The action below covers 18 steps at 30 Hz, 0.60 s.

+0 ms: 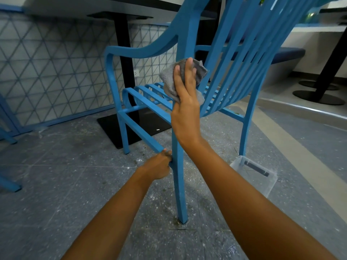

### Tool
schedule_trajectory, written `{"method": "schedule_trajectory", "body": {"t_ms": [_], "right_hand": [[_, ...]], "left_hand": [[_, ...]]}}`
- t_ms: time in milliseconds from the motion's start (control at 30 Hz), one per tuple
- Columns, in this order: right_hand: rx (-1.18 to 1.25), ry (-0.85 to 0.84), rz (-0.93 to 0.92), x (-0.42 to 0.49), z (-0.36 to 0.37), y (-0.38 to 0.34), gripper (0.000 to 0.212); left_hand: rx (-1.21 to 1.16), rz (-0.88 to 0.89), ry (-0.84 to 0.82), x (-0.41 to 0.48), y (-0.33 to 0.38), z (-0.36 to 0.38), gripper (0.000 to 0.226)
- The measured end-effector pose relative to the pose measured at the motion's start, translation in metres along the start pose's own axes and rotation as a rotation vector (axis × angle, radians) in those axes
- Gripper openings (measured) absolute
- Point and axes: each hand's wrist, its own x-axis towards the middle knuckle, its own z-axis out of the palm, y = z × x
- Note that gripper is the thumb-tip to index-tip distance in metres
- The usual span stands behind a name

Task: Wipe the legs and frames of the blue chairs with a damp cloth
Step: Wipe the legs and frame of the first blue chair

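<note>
a grey cloth (168,76) is pressed against the rear upright of a blue chair (179,184), just below where the curved armrest joins the slatted back. the person's right hand (185,104) lies flat over the cloth, fingers straight and close together, thumb alongside, pushing the fabric onto the metal; folds of it spill out on either side of the palm. lower down, the left hand (159,166) curls around the same rear leg where the side rail meets it, fingers wrapped behind the tube. the chair stands on a speckled grey floor (75,184) marked with pale dust and scuffs. beyond its seat slats rises the black pedestal (124,53) of a table, set on a square black base plate (112,128). a clear plastic container (262,177) sits on the floor just beside the far rear leg. behind, a wall (47,72) patterned with blue triangles carries a white socket (136,73). at the left edge, the feet of another blue frame (9,185) show.
</note>
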Motion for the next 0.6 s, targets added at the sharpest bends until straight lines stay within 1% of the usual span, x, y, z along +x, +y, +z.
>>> {"method": "schedule_trajectory", "body": {"t_ms": [167,267,333,500,600], "right_hand": [[0.004,0.009,0.000,-0.019,0.000,0.005,0.068],[0.014,-0.024,0.052,-0.029,-0.003,0.011,0.067],[0.036,-0.026,0.093,-0.029,-0.008,0.011,0.065],[0.092,0.089,0.113,-0.017,-0.018,0.000,0.064],[0.080,0.077,0.104,-0.009,-0.015,-0.001,0.066]], "left_hand": [[-0.010,0.011,0.002,0.000,0.000,0.001,0.046],[-0.016,0.008,-0.009,0.000,0.001,0.000,0.048],[-0.018,0.001,-0.010,0.000,0.002,-0.001,0.045],[-0.030,-0.012,0.006,-0.001,0.002,0.000,0.042],[-0.040,-0.020,0.013,-0.001,0.002,0.000,0.040]]}}
